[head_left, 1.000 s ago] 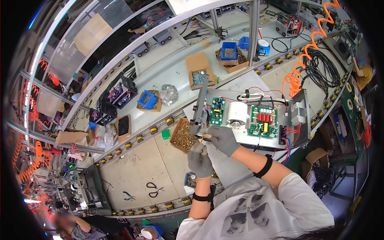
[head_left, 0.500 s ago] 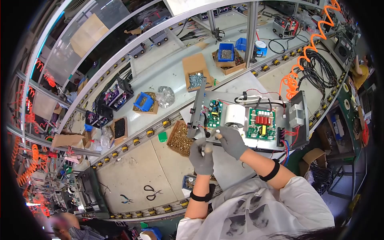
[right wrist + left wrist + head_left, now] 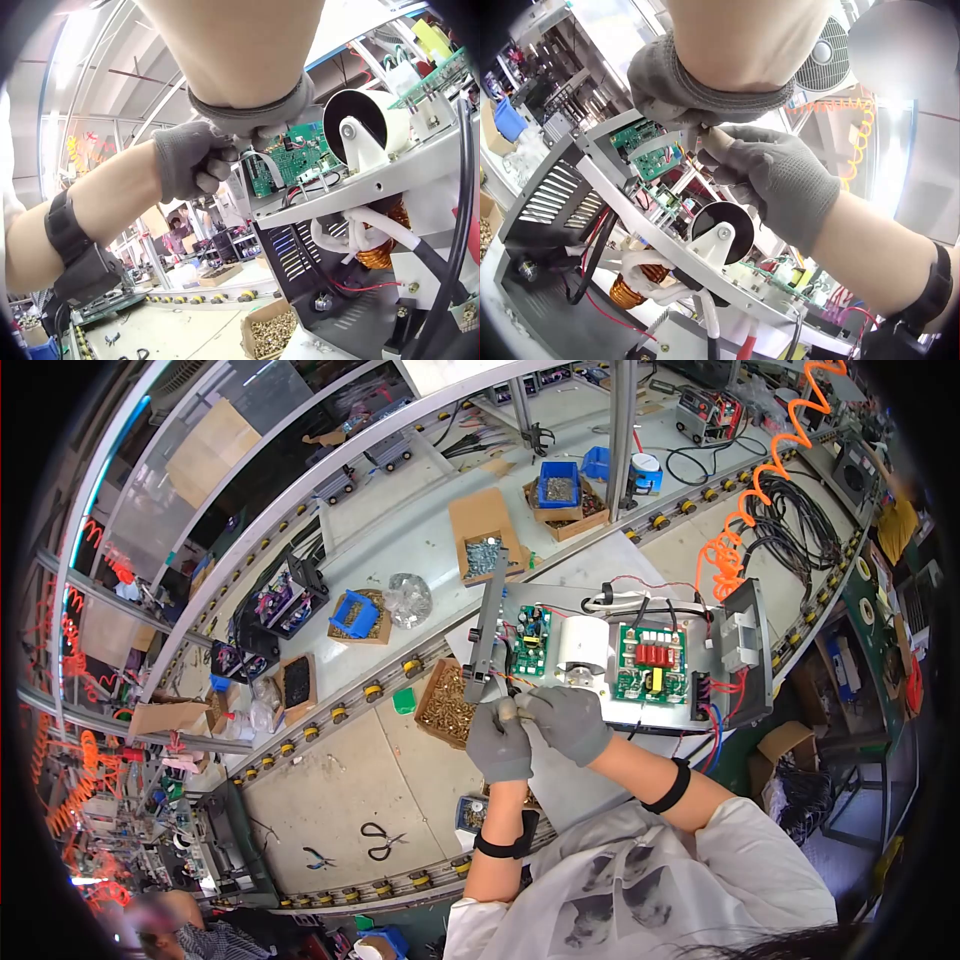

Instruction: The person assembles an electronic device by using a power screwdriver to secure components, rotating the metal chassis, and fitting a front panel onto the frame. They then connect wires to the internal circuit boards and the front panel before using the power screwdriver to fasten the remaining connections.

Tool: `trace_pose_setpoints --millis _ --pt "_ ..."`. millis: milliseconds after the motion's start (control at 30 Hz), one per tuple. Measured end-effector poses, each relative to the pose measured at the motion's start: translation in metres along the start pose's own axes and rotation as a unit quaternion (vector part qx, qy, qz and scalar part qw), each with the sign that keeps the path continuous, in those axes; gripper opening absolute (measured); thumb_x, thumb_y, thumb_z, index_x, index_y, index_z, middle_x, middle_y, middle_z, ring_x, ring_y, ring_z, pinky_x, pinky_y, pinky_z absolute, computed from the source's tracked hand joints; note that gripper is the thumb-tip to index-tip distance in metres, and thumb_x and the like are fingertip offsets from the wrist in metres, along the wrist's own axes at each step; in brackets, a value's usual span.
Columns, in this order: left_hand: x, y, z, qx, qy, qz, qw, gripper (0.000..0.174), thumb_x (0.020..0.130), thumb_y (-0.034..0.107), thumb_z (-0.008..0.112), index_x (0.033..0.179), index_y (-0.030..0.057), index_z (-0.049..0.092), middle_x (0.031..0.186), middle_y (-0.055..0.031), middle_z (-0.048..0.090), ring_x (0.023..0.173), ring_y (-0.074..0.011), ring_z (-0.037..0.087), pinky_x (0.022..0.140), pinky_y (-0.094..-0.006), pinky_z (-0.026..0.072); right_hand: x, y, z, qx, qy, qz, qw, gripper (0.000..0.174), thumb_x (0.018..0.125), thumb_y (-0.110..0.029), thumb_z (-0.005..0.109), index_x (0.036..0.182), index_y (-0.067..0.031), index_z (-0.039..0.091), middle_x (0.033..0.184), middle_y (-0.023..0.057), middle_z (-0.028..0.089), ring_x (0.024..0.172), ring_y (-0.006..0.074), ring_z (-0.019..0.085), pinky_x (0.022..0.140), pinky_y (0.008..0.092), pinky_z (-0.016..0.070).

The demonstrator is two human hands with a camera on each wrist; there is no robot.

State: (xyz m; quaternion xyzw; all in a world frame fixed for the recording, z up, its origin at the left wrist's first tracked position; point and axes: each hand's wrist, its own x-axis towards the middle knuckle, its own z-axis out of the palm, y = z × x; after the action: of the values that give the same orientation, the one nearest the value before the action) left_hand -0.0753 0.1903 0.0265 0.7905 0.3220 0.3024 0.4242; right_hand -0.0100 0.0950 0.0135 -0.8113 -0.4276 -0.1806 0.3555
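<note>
Both hands wear grey gloves with some bare fingertips and meet over the near left corner of an opened metal chassis (image 3: 490,620). My left hand (image 3: 499,743) has its fingers curled at the end of a flat grey ribbon cable (image 3: 268,166), which runs from an upright green circuit board (image 3: 300,154). My right hand (image 3: 568,722) pinches beside it, where thin orange and red wires (image 3: 517,680) reach the fingers. The fingers hide most of what is pinched. Behind the hands, the chassis carries a white cylinder (image 3: 583,644) and a green board with red parts (image 3: 652,664).
A box of brass screws (image 3: 444,705) stands left of the chassis. Scissors (image 3: 380,842) and small pliers (image 3: 318,858) lie on the bench. Blue bins (image 3: 357,614) and a clear bag (image 3: 408,600) sit on the far line. An orange coiled hose (image 3: 722,565) hangs at right.
The hands drew apart half a second ago, with the left thumb and fingers spread. Now they are together again at the chassis corner, the left hand having moved up and inward.
</note>
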Motion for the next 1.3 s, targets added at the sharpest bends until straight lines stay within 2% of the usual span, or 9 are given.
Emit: trace_pose_setpoints --millis 300,367,500,600,733,800,900,1000,1300 --pt "0.001 -0.024 0.002 -0.012 -0.025 -0.081 0.996 0.034 0.084 0.037 0.063 0.082 0.0026 0.064 0.059 -0.0049 0.051 0.055 -0.0167 0.048 0.054 -0.0308 0.0404 0.012 0.006 0.004 -0.071 -0.075 0.017 0.995 0.014 0.072 -0.014 0.061 0.086 -0.0157 0.061 0.081 0.0014 0.056 0.07 0.0183 0.061 0.054 0.0326 0.049" --pt "0.001 -0.024 -0.002 -0.046 0.013 -0.058 0.997 0.026 0.084 0.024 0.064 0.094 0.0003 0.062 0.061 0.0024 0.049 0.056 -0.0072 0.042 0.052 -0.0228 0.0353 0.019 0.013 0.003 0.015 -0.036 0.091 0.995 0.012 0.074 -0.012 0.06 0.086 -0.0145 0.061 0.084 0.0032 0.056 0.076 0.0209 0.062 0.058 0.0355 0.0503" --pt "0.003 -0.018 -0.005 -0.016 0.055 -0.083 0.995 0.037 0.083 0.022 0.064 0.113 0.0017 0.054 0.062 0.0033 0.044 0.058 -0.0075 0.042 0.053 -0.0222 0.0362 0.047 0.014 0.027 -0.008 -0.029 0.197 0.98 0.012 0.072 -0.009 0.063 0.083 -0.0132 0.065 0.085 0.0062 0.059 0.072 0.0253 0.063 0.059 0.0389 0.0499" --pt "0.011 -0.016 -0.004 0.031 0.074 -0.108 0.991 0.058 0.079 0.018 0.065 0.13 0.002 0.041 0.079 -0.0036 0.05 0.071 -0.0114 0.051 0.062 -0.0234 0.0444 0.065 0.011 0.048 -0.082 -0.127 0.203 0.968 0.012 0.075 -0.012 0.063 0.087 -0.0122 0.066 0.092 0.0075 0.059 0.078 0.0263 0.064 0.063 0.0392 0.0507" --pt "0.026 -0.043 0.003 0.038 0.049 0.008 0.998 0.059 0.078 0.017 0.065 0.13 0.0014 0.042 0.094 -0.01 0.056 0.087 -0.0145 0.057 0.069 -0.0258 0.0481 0.073 0.022 0.067 -0.122 -0.193 0.25 0.941 0.011 0.077 -0.015 0.062 0.085 -0.0085 0.066 0.096 0.0073 0.058 0.079 0.0259 0.065 0.063 0.0387 0.0509" --pt "0.033 -0.045 0.004 0.199 0.03 0.026 0.979 0.055 0.077 0.012 0.064 0.127 0.0001 0.046 0.108 -0.0145 0.058 0.102 -0.0163 0.056 0.076 -0.0282 0.049 0.076 0.019 0.058 -0.126 -0.184 0.215 0.951 0.014 0.077 -0.016 0.062 0.086 -0.0061 0.065 0.094 0.0088 0.061 0.082 0.0255 0.065 0.065 0.0384 0.0513" --pt "0.053 -0.057 0.009 0.093 -0.009 0.009 0.996 0.052 0.073 0.015 0.066 0.121 0.003 0.051 0.094 -0.0157 0.061 0.088 -0.0258 0.063 0.072 -0.0357 0.0489 0.085 0.015 0.047 -0.078 -0.181 0.246 0.949 0.018 0.075 -0.018 0.064 0.089 -0.0066 0.065 0.089 0.0106 0.064 0.084 0.0258 0.065 0.065 0.0388 0.0515" --pt "0.069 -0.066 0.007 0.038 -0.087 -0.07 0.993 0.048 0.072 0.01 0.064 0.119 0.0079 0.054 0.089 -0.0129 0.065 0.083 -0.0236 0.064 0.072 -0.0335 0.0487 0.084 0.02 0.052 -0.087 -0.205 0.231 0.947 0.023 0.074 -0.02 0.065 0.092 -0.0061 0.064 0.083 0.0122 0.065 0.083 0.0266 0.066 0.066 0.0389 0.0516" --pt "0.069 -0.039 -0.003 0.106 -0.07 -0.067 0.99 0.044 0.069 0.016 0.071 0.109 0.0073 0.055 0.094 -0.0147 0.067 0.085 -0.0285 0.066 0.076 -0.0356 0.0488 0.092 0.014 0.048 -0.112 -0.248 0.273 0.923 0.025 0.073 -0.022 0.068 0.092 -0.0064 0.064 0.087 0.0118 0.066 0.086 0.0273 0.066 0.068 0.0377 0.0518"
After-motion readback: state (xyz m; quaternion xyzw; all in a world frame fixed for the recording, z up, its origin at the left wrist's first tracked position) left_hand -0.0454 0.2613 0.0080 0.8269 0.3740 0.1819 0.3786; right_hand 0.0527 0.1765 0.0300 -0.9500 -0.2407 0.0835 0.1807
